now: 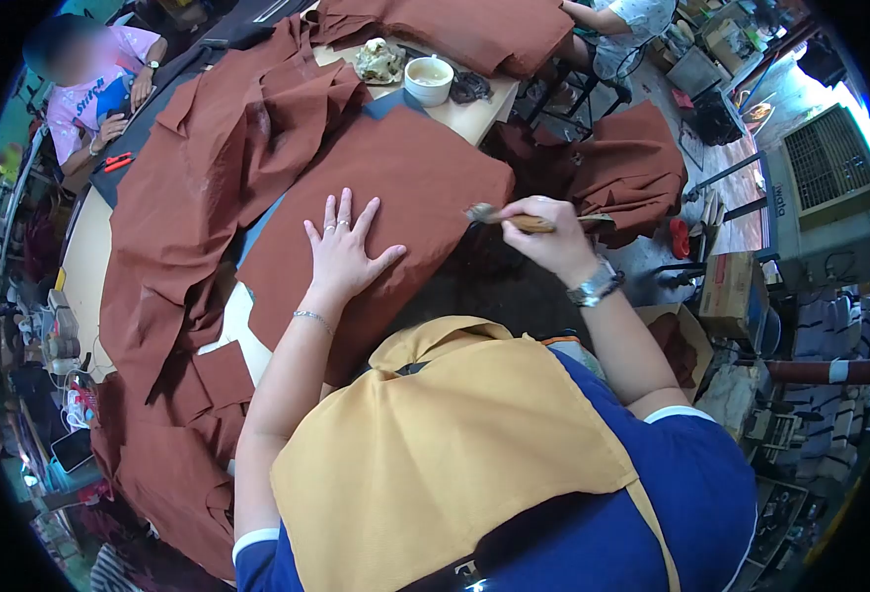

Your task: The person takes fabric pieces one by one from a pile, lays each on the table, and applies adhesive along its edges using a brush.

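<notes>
My left hand (345, 253) lies flat with spread fingers on a large reddish-brown sheet (415, 168), which looks like leather or heavy cloth. In my right hand (551, 237) is a brush (528, 223) with a wooden handle. Its bristle end points left, at the right edge of the sheet; whether it touches is hard to tell. Beyond the sheet stands a white cup (428, 79) with pale contents. Beside the cup are a crumpled whitish lump (380, 62) and a small dark bundle (469, 88).
More reddish-brown sheets (227, 138) are heaped on the table (84, 271) to the left, and one (632, 173) hangs at the right. Red-handled scissors (117, 162) lie near a co-worker at the far left. Another person sits at the back. Cardboard boxes (736, 296) stand at right.
</notes>
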The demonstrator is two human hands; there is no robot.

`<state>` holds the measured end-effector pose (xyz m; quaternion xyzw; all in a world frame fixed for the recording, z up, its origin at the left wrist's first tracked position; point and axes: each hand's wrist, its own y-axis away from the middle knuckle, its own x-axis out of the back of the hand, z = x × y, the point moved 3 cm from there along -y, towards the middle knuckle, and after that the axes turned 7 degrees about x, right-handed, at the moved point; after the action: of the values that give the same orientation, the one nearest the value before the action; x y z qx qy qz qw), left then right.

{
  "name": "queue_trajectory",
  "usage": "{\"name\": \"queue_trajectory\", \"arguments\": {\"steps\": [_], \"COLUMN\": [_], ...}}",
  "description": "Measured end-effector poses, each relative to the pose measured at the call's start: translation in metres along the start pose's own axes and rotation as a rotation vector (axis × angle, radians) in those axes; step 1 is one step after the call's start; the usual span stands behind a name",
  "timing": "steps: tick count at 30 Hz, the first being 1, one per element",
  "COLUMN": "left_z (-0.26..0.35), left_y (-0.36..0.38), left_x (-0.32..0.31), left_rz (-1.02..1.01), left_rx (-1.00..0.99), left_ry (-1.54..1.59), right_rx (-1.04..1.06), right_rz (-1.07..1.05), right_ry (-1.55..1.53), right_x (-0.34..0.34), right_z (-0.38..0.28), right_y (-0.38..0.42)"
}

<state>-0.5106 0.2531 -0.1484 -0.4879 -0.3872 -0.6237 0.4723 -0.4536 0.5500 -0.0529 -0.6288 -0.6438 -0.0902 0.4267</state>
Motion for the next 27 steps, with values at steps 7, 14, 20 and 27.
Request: {"name": "queue_trajectory", "arguments": {"steps": [7,14,20,27], "left_z": [-0.007,-0.009,-0.004,-0.016], "left_y": [-0.028,-0.047,-0.065,-0.05], "left_x": [-0.002,-0.002,-0.005,-0.007], "left_rz": [-0.002,-0.022,-0.035,0.089], "left_rx": [-0.115,-0.195,-0.239,-0.158], "left_ry": [-0.02,-0.036,0.013,0.041], "right_rx": [0.062,0.071,0.076,0.146], "right_rz": [-0.003,-0.099,-0.185,0.124], "right_ry": [-0.103,0.022,-0.074,0.011], "right_x": [-0.002,0.02,-0.003,0.038], "right_z": [-0.007,-0.005,-0.007,0.016], "right_y": [-0.014,-0.012,0.001,-0.089]}}
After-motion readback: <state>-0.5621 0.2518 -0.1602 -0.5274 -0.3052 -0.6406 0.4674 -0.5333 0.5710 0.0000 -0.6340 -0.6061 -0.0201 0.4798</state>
